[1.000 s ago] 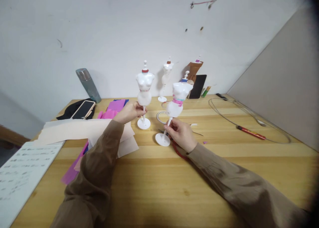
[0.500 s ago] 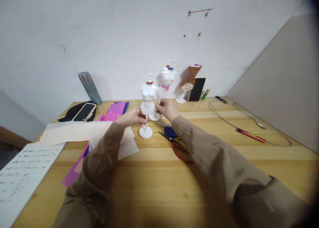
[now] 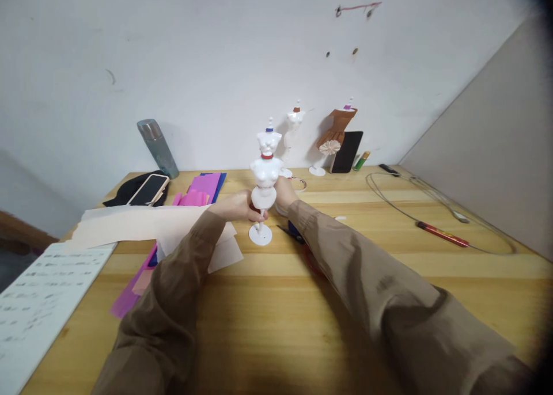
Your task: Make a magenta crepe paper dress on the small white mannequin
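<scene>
My left hand (image 3: pixel 242 205) is closed round the thin pole of a small white mannequin with a red collar (image 3: pixel 264 179), which stands upright on its round base (image 3: pixel 260 235) on the wooden table (image 3: pixel 268 303). Directly behind it a second white mannequin with a blue collar (image 3: pixel 268 140) rises above the first. My right hand (image 3: pixel 283 190) reaches in at that second mannequin's lower part and seems to grip it; the front mannequin hides most of its fingers. Both arms wear brown sleeves.
At the back wall stand a bare white mannequin (image 3: pixel 294 121), a brown-dressed one (image 3: pixel 336 131) and a dark phone (image 3: pixel 347 151). Left: grey bottle (image 3: pixel 158 147), phone on black cloth (image 3: pixel 147 189), pink paper (image 3: pixel 201 185), cream sheets (image 3: pixel 147 222), printed page (image 3: pixel 38 303). Right: wire loop (image 3: pixel 432 213), red-handled tool (image 3: pixel 443 234).
My right hand carried the blue-collared mannequin from the near right side up and away, to just behind the red-collared one. My left hand kept its hold on the pole.
</scene>
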